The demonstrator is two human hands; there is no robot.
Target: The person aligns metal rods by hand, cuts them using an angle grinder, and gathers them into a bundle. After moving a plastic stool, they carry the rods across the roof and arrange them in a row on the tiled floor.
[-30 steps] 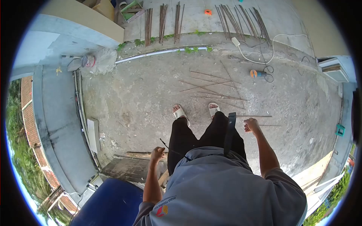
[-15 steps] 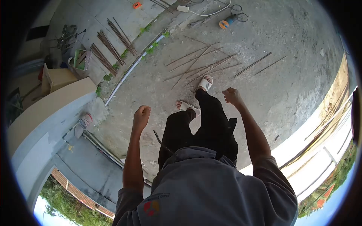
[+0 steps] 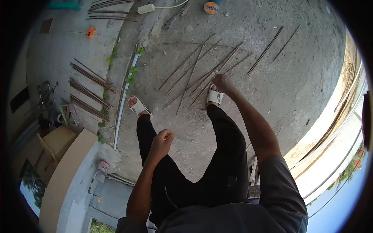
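My left hand (image 3: 162,144) hangs over my left thigh with its fingers curled in, and I cannot make out anything in it. Above my right sandal (image 3: 215,95), my right hand (image 3: 224,83) is also curled; whether it holds something is not visible. Several thin rusty rods (image 3: 193,75) lie crossed on the concrete floor in front of my feet. My left sandal (image 3: 137,105) rests beside the white pipe (image 3: 123,101). Two more rods (image 3: 265,50) lie apart from the others on the right.
Bundles of rods (image 3: 91,85) lie left of the pipe, near an orange object (image 3: 90,32). A white power strip (image 3: 146,9) and a tool with an orange disc (image 3: 211,7) are at the top. A bucket (image 3: 103,166) stands by the low wall (image 3: 66,176).
My feet have moved apart, the left one towards the pipe. My left hand has shifted right and down in view, my right hand left and up. The view has turned and come closer to the rods.
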